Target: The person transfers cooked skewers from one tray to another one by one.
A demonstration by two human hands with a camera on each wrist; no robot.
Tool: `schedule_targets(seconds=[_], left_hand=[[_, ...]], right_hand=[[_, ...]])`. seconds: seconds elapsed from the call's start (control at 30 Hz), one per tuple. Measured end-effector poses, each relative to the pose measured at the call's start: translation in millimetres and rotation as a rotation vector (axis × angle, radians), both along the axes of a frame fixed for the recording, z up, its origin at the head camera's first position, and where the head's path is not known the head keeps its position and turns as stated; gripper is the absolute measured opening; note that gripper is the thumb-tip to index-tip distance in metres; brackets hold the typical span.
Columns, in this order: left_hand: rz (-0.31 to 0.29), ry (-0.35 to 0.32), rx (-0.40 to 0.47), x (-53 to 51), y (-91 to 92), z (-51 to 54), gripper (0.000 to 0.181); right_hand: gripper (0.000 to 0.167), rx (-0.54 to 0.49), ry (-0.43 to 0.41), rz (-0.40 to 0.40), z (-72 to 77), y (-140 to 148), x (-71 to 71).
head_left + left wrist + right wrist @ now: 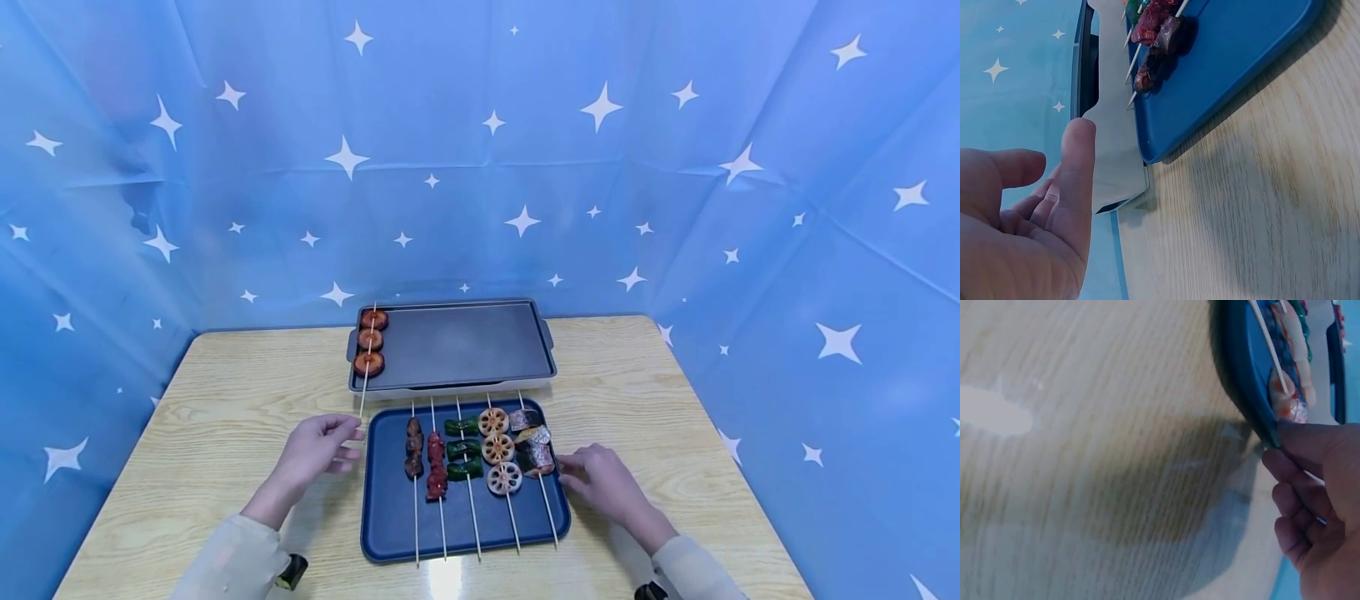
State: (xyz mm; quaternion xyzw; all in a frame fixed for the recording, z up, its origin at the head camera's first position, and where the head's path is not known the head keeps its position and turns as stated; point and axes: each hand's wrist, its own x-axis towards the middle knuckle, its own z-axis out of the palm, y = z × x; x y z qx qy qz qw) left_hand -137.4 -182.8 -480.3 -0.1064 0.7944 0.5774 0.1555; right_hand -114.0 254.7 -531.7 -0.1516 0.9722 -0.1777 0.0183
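My left hand (318,450) is beside the lower end of a skewer of round brown slices (370,340), which lies on the left side of the dark griddle (465,342). In the left wrist view its thumb and forefinger stand apart with nothing between them. My right hand (600,483) pinches the right rim of the blue tray (390,525), thumb above and fingers against the outside. Across the tray lie skewers of dark brown meat (413,447), red meat (437,467), green pepper-like pieces (463,450), lotus root slices (498,450) and fish-like chunks (533,442).
The griddle's pale base (1116,144) stands directly behind the tray on a wood-grain table (247,392). A blue curtain with white stars (450,167) hangs behind the table and along both sides. Several stick ends reach past the tray's front rim.
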Motion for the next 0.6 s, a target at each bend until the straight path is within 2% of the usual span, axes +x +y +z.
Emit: schedule_targets(seconds=[0.37, 0.6], left_hand=[[0.015, -0.008, 0.047, -11.8, 4.0, -3.6, 0.048], [0.016, -0.015, 0.101, -22.3, 7.2, -5.3, 0.045]], right_hand=[[0.034, 0.01, 0.1, 0.049, -4.1, 2, 1.5], [0.035, 0.024, 0.073, 0.046, -1.8, 1, 0.6]])
